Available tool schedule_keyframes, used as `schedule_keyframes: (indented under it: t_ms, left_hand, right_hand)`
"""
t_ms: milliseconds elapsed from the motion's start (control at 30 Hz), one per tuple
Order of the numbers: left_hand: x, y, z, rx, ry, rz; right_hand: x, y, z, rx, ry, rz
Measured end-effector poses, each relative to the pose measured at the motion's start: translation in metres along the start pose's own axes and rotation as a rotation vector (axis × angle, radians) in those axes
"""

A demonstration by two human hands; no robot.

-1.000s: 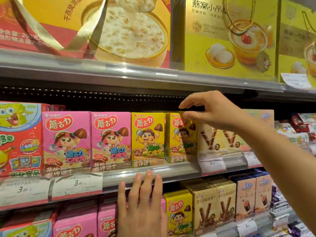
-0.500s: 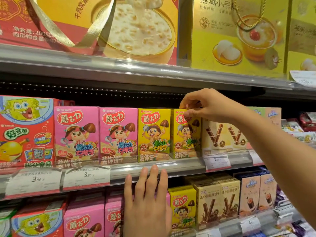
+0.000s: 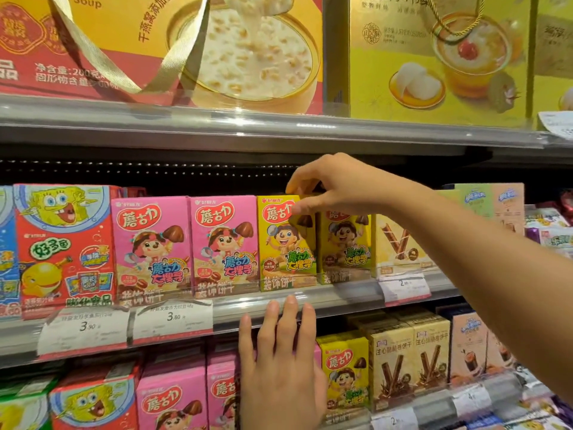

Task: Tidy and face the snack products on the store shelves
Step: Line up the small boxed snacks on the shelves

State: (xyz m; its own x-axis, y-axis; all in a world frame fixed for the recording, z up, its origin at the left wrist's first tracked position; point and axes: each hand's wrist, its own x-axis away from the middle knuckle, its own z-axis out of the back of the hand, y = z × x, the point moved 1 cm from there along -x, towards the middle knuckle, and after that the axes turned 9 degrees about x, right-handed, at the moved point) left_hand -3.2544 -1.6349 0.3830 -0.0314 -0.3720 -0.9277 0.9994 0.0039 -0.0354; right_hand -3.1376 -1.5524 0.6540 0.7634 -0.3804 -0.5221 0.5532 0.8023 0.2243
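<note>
Two yellow biscuit boxes stand side by side on the middle shelf, the left one [image 3: 285,252] slightly ahead of the right one [image 3: 347,249]. My right hand [image 3: 341,187] reaches in from the right. It pinches the top right corner of the left yellow box, thumb on its front and fingers curled over its top. Two pink boxes [image 3: 224,243] of the same brand stand to the left, facing front. My left hand [image 3: 282,373] lies flat with straight fingers against the pink boxes on the shelf below, its fingertips touching the middle shelf's rail [image 3: 341,297].
A red cartoon snack box [image 3: 65,243] stands at the far left and a wafer-roll box [image 3: 400,243] to the right of the yellow ones. Price tags [image 3: 173,319] hang on the rail. Large gift boxes [image 3: 186,48] fill the top shelf. Brown wafer boxes [image 3: 409,358] line the lower shelf.
My right hand has slid left from the top of the right yellow box to the corner of the left one. My left hand stays flat on the lower boxes.
</note>
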Motion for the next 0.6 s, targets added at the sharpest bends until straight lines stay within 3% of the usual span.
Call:
schedule_keyframes:
  t_ms: [467, 533, 600]
  left_hand:
    - [0.0, 0.0, 0.005, 0.002, -0.124, -0.005]
    - [0.0, 0.001, 0.004, 0.005, -0.134, -0.001]
    - [-0.001, 0.002, 0.006, 0.018, -0.164, 0.002]
  right_hand:
    - [-0.002, 0.016, -0.003, -0.048, -0.048, -0.026]
    - [0.005, 0.014, -0.003, -0.028, 0.012, -0.031]
    - [0.02, 0.007, -0.006, -0.023, 0.199, -0.024]
